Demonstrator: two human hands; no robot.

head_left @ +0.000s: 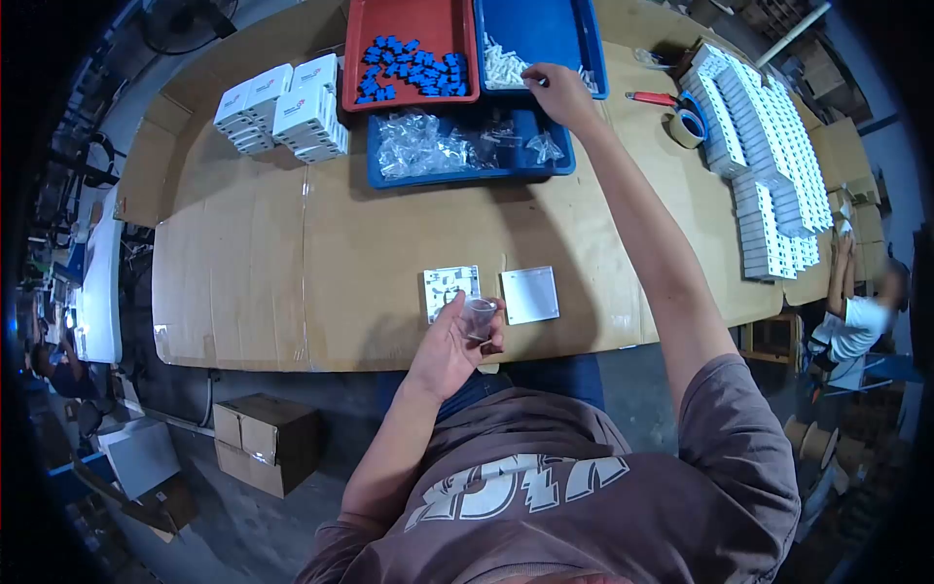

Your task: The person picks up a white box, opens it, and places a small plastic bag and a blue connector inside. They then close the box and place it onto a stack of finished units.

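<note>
My left hand [448,341] is closed around a small clear plastic piece [477,317], cup-like in shape, near the table's front edge. Just beyond it lies a white square housing [440,282] with its inner side up, partly hidden by my fingers. A plain white square plate [530,294] lies to the right of that hand. Stretched far forward, my right hand [562,92] is over the blue tray [556,29] with small white plastic parts [503,66]. Its fingertips are pinched together; whatever is between them is too small to make out.
A red tray [409,105] holds blue parts; a blue bin [467,178] holds clear plastic pieces. Stacked white boxes [311,109] stand at back left, more white stacks [769,165] at right. Tape [687,127] and a red-handled cutter [652,98] lie nearby. A person [866,316] sits at far right.
</note>
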